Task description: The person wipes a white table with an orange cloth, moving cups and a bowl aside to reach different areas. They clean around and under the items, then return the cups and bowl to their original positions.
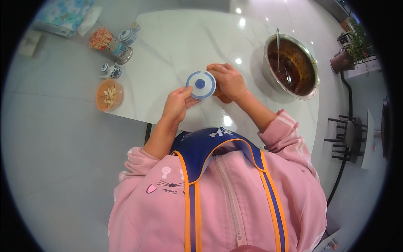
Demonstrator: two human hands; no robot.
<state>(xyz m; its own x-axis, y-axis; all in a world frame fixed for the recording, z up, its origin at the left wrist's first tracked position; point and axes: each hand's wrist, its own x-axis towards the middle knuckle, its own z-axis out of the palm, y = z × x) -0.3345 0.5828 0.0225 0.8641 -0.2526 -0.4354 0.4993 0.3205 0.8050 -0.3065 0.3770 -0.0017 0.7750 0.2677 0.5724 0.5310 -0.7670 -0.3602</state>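
The left hand (176, 104) pinches a white, blue-rimmed lid (201, 84) near the middle of the near edge of the table (168, 50), thumb on top and fingers curled beneath. The right hand (228, 82), fingers bent, grips an orange item (224, 99) just beside it. The work seems partway: the lid is in hand, not set down on its own, while toward the right edge a steel bowl (308, 97) already contains a dark red mixture with a spoon (278, 40) in it. Whatever handling the lid needs appears unfinished. The right hand covers most of the orange item, so whether it is cloth or vessel is unclear; anything beneath the lid is hidden, and the spoon's lower end is hard to make out.
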